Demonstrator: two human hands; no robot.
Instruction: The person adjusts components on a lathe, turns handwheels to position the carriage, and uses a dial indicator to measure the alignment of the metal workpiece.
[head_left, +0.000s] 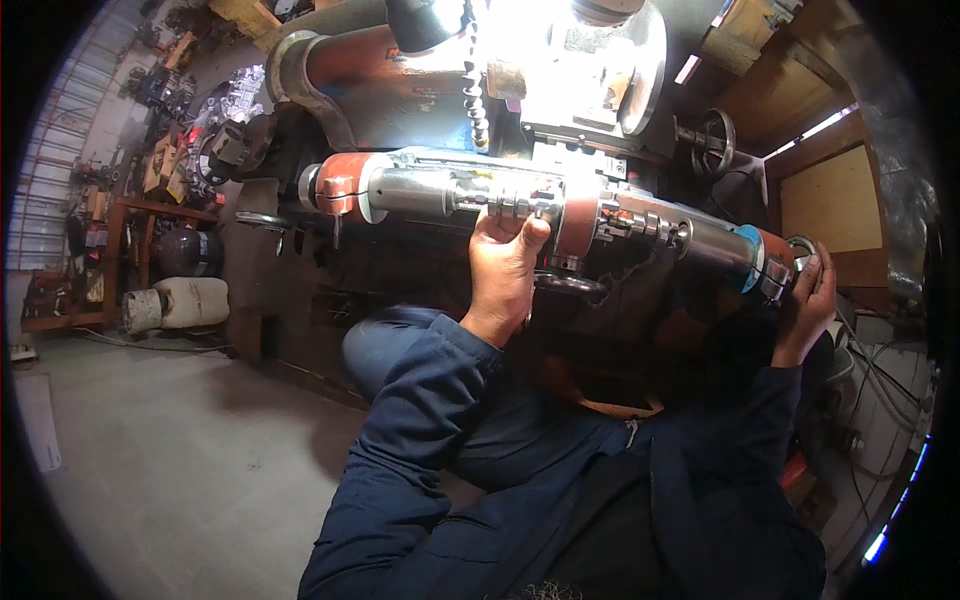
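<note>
A shiny metal shaft with several lobes and collars [512, 198] lies lengthwise along the machine, running between a left steel spindle [412, 190] and a right steel spindle [712, 246]. My left hand [500, 275] grips it from below near the middle, thumb on the near side and fingers partly hidden. Just right of that hand, a red round support [578, 225] surrounds the shaft. At the machine's right end, my right hand [812, 300] has its fingers curled on the rim of a small metal handwheel [800, 243].
Red clamps hold the spindles, the left clamp [342, 185] with a handle below. A handwheel [568, 282] sits beneath the support. Behind, a glaring lamp washes out a grinding-type wheel [645, 75] and a segmented hose [474, 90]. A gas cylinder [190, 303] lies on the floor at left.
</note>
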